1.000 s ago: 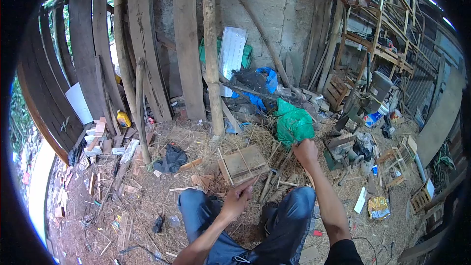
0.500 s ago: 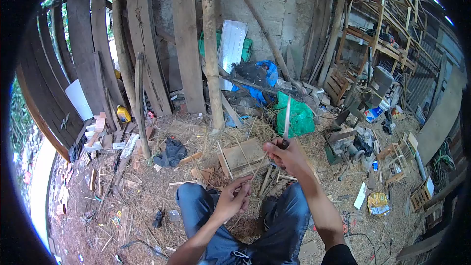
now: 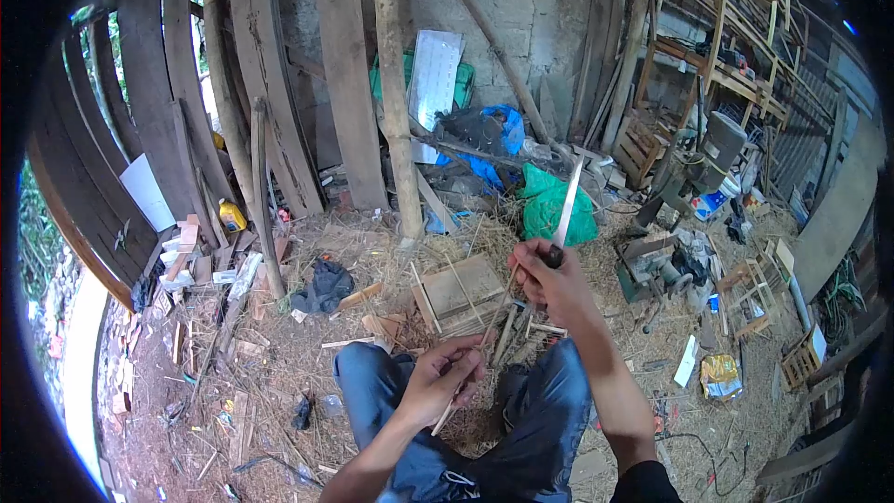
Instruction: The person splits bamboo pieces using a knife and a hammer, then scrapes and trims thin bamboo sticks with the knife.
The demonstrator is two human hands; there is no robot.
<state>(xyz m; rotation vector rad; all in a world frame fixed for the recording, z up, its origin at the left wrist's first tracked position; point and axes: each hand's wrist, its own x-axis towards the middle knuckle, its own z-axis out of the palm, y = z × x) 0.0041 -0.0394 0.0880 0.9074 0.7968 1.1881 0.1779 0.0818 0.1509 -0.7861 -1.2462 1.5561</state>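
Observation:
My right hand (image 3: 545, 272) is closed around the dark handle of a knife (image 3: 567, 205). Its long, bright blade points up and away from me, leaning right. A thin wooden stick (image 3: 495, 319) runs between my hands; its upper end meets the fingers of my right hand. Lower down, my left hand (image 3: 444, 374) grips the same stick, and the stick's bottom end sticks out below the palm. Both hands are above my bent knees. Just beyond them on the ground lies a low wooden block or box (image 3: 458, 291) with a thin strip across it.
Straw, wood offcuts and scraps cover the ground. A green sack (image 3: 557, 208) lies beyond the knife, near a wooden post (image 3: 399, 102). To the left are a black plastic bag (image 3: 326, 286) and a yellow bottle (image 3: 232, 215). A metal machine (image 3: 698, 163) stands at the right.
My right hand has risen a little along the stick, and the knife blade has swung from nearly upright to leaning right. The stick's lower end now shows below my left hand.

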